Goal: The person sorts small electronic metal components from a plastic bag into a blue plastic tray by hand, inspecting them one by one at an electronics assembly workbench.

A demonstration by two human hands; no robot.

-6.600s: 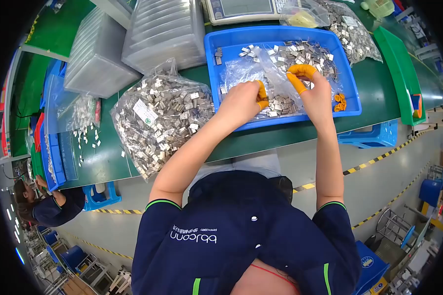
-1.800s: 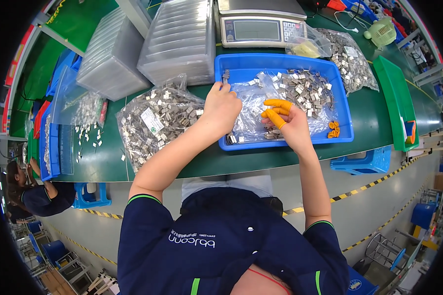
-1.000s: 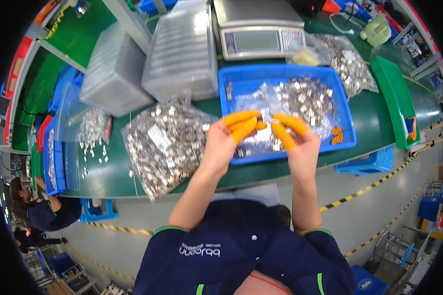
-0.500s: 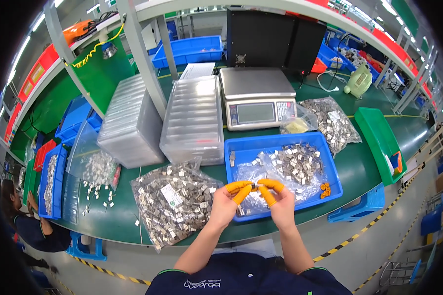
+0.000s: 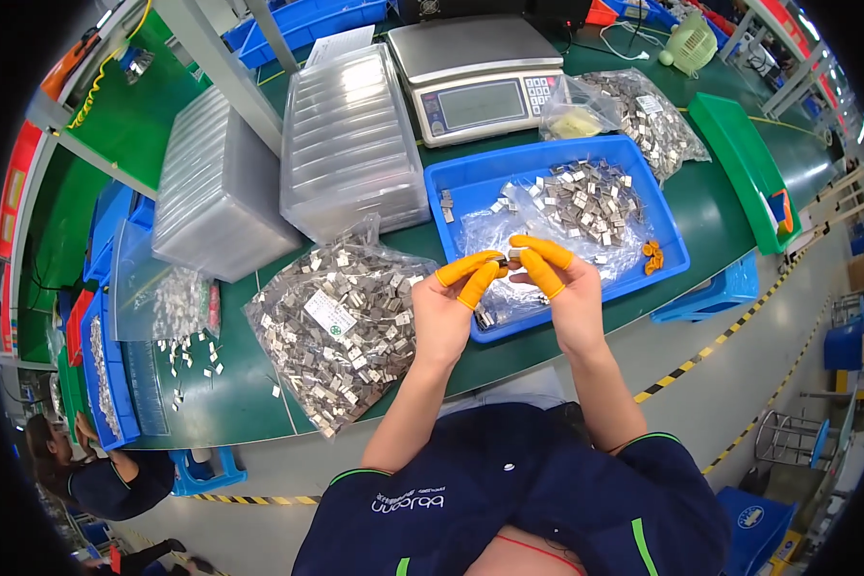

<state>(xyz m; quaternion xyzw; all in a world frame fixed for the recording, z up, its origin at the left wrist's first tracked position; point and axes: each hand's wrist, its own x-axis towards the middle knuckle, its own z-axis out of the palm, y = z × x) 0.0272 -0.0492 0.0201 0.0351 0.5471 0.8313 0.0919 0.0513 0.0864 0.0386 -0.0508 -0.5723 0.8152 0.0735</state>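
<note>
Above the front of the blue tray [image 5: 676, 230], both hands pinch with orange finger cots on thumb and forefinger. My left hand [image 5: 441, 312] is closed on a small dark-ended metal connector [image 5: 503, 261]. Close beside it, the fingertips of my right hand [image 5: 578, 302] close on a small silvery connector [image 5: 515, 254]; whether the two pieces touch, I cannot tell. Many loose metal connectors [image 5: 595, 202] lie in the tray on crumpled clear plastic film [image 5: 480, 230]. A few spare orange finger cots [image 5: 652, 257] sit at the tray's right side.
Left of the tray lies a clear bag of connectors [image 5: 345, 331]. Behind stand stacked clear plastic trays [image 5: 350, 144] and a weighing scale [image 5: 480, 104]. Another connector bag [image 5: 657, 125] and a green bin [image 5: 739, 163] are at right. A co-worker [image 5: 96, 470] sits far left.
The view has tilted downward, so the bench sits higher in the picture and more of my shirt shows. Both hands still pinch over the tray, fingertips slightly further apart.
</note>
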